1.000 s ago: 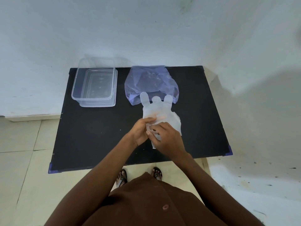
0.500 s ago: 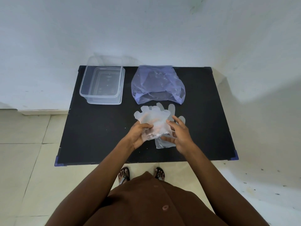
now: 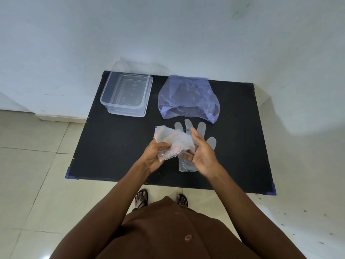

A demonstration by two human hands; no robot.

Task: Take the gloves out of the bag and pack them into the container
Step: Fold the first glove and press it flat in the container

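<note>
My left hand (image 3: pixel 155 156) grips a crumpled clear plastic glove (image 3: pixel 172 142), lifted above the black table (image 3: pixel 112 146). My right hand (image 3: pixel 202 153) is beside it with fingers spread, its fingertips touching the glove's edge. Under my right hand a second clear glove (image 3: pixel 200 128) lies flat on the table, fingers pointing away from me. Behind it lies the limp bluish plastic bag (image 3: pixel 187 99); I cannot tell whether anything is inside. The clear rectangular container (image 3: pixel 127 94) stands open and empty at the table's back left.
The table stands against a white wall (image 3: pixel 168 34). Pale floor tiles (image 3: pixel 33 165) lie to the left and in front. My feet in sandals (image 3: pixel 141 198) show below the table's front edge.
My left hand has lifted one glove off the table and bunched it. My right hand has opened and moved a little to the right. The other glove stays flat on the table.
</note>
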